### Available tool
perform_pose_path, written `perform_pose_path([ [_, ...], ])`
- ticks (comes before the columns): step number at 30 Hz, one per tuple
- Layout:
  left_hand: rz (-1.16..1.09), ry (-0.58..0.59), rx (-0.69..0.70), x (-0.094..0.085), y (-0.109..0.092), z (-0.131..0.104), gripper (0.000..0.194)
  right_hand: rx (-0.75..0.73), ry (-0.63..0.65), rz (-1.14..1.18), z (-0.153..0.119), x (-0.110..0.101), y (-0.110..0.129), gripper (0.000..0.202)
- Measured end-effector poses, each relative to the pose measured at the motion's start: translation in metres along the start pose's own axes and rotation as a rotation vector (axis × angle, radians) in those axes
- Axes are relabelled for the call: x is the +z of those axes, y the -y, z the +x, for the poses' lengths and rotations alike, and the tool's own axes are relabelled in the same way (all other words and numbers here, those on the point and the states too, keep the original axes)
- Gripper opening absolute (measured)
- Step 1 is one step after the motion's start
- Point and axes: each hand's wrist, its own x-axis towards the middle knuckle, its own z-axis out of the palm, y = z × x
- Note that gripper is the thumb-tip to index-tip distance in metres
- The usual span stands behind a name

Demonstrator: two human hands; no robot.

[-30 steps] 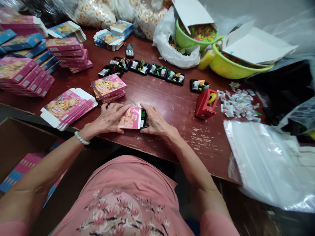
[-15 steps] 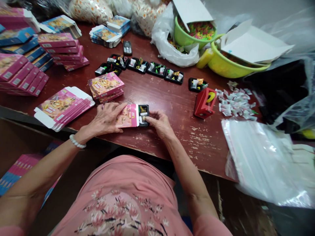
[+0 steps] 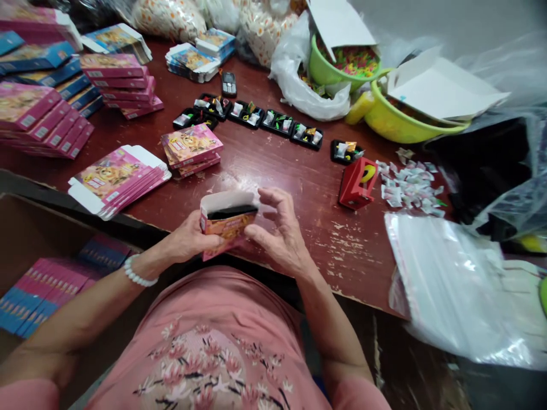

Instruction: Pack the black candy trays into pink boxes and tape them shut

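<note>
My left hand [image 3: 192,236] grips a small pink printed carton [image 3: 228,229] by its left side, thumb across the front. The carton is tilted up near the table's front edge, its open end facing me with a white flap raised. Inside it sits a black tray [image 3: 233,212], mostly hidden by the carton walls. My right hand [image 3: 280,230] is at the carton's right end, fingers and thumb spread apart; whether the thumb tip touches the carton I cannot tell. Behind it lies a short stack of closed pink boxes [image 3: 192,143], with flat pink cartons [image 3: 117,176] to the left.
Filled black trays [image 3: 276,122] line the table's middle, below a phone [image 3: 228,83]. At right stand a red tape dispenser [image 3: 358,183], small white packets [image 3: 410,185] and clear plastic bags [image 3: 448,285]. Green [image 3: 342,74] and yellow basins [image 3: 397,126] sit behind. Pink boxes [image 3: 119,85] are stacked left.
The black tray has gone from sticking out of the carton to inside it. The carton is now tilted upright, open end up. My right hand has let go of the tray and spread its fingers.
</note>
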Motion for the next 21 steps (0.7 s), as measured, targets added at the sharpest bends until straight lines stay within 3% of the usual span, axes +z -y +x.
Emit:
perform_pose_path([
  [3, -0.292, 0.069, -0.170, 0.011, 0.015, -0.019, 0.063, 0.071, 0.078, 0.190, -0.020, 0.010, -0.020, 0.071],
  [5, -0.341, 0.042, -0.202, 0.017, 0.027, -0.029, 0.064, 0.070, 0.020, 0.180, -0.036, 0.019, -0.035, 0.062],
  [7, -0.310, -0.072, -0.160, 0.021, 0.039, -0.038, 0.068, 0.025, -0.018, 0.022, -0.049, 0.022, -0.044, 0.051],
  [10, -0.205, -0.226, -0.065, 0.026, 0.048, -0.049, 0.074, -0.030, 0.077, -0.217, -0.058, 0.018, -0.043, 0.041],
  [17, -0.037, -0.100, 0.023, 0.028, 0.048, -0.056, 0.071, -0.118, 0.152, -0.523, -0.049, 0.015, -0.032, 0.035],
  [21, -0.066, -0.116, 0.047, 0.029, 0.050, -0.053, 0.067, -0.099, 0.253, -0.545, -0.046, 0.014, -0.035, 0.034],
])
